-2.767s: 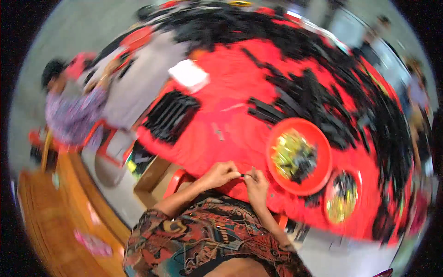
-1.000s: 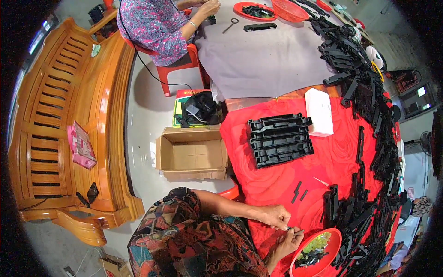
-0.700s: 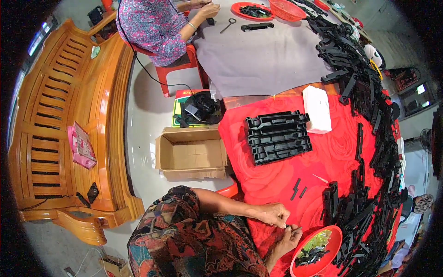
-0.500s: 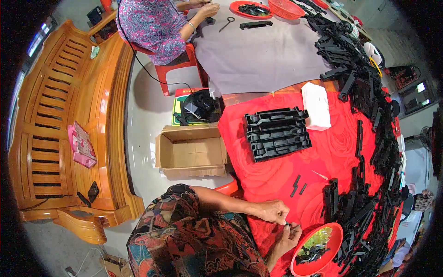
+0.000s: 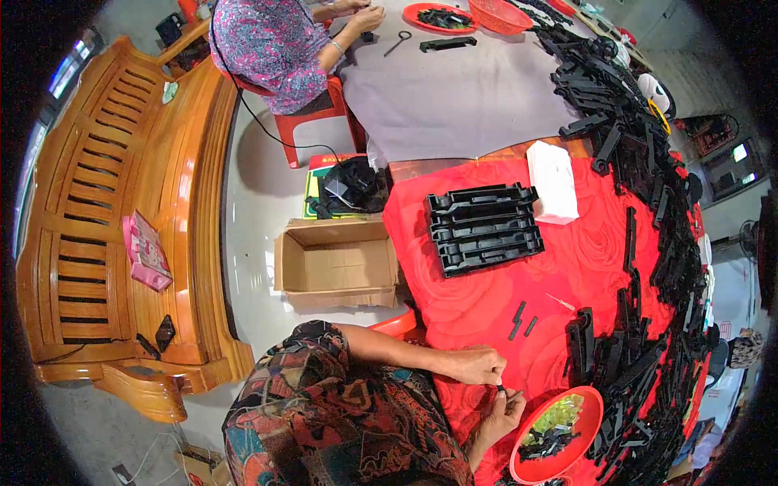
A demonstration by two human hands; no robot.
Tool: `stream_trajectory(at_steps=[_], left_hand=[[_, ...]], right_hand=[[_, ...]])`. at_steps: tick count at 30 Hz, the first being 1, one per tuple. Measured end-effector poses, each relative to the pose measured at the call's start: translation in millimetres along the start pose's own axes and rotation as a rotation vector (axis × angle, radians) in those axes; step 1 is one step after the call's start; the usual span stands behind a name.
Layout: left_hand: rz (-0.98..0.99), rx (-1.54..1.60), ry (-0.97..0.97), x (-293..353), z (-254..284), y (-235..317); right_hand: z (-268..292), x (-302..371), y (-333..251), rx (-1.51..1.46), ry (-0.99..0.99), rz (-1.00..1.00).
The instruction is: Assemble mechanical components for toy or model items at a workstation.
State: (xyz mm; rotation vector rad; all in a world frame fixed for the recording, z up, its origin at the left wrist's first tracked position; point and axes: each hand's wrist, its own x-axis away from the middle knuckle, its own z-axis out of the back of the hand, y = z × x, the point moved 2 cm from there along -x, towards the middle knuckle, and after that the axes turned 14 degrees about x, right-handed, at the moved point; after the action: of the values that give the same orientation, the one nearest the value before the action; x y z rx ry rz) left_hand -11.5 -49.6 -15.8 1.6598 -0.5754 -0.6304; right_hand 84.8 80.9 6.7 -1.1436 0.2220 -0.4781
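Over the red cloth (image 5: 486, 308), my left hand (image 5: 478, 366) and my right hand (image 5: 502, 415) meet with their fingertips pinched together. Between them is a small dark piece (image 5: 501, 390), too small to name. Both hands are closed on it. Beside my right hand sits a red plastic bowl (image 5: 596, 429) holding yellow-green clear bits and small black parts. A few narrow black strips (image 5: 517, 320) lie just beyond my left hand. A thin tool with a pale handle (image 5: 561, 302) rests farther off on the cloth.
Several long black plastic parts stand in a stacked block (image 5: 485, 231) by a white tissue pack (image 5: 553, 182). A heap of black parts (image 5: 632, 356) runs along the table's right side. An open cardboard box (image 5: 336, 263) is on the floor. A co-worker (image 5: 271, 53) sits at the far end.
My left hand has shifted slightly, and both hands still meet around the small piece. The view has tilted a little. Nothing else has visibly moved.
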Motion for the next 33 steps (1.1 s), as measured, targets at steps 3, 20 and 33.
stream_trajectory(at_steps=[3,20,33], left_hand=[[0.02,-0.05,-0.008,0,0,1],[0.104,-0.006,0.012,2,-8,4],[0.057,-0.314,-0.028,-5,-13,4]], right_hand=[[3,-2,6,0.076,0.0,0.02],[6,5,-4,-0.055,-0.01,0.004],[9,7,9,-0.043,0.011,0.01]])
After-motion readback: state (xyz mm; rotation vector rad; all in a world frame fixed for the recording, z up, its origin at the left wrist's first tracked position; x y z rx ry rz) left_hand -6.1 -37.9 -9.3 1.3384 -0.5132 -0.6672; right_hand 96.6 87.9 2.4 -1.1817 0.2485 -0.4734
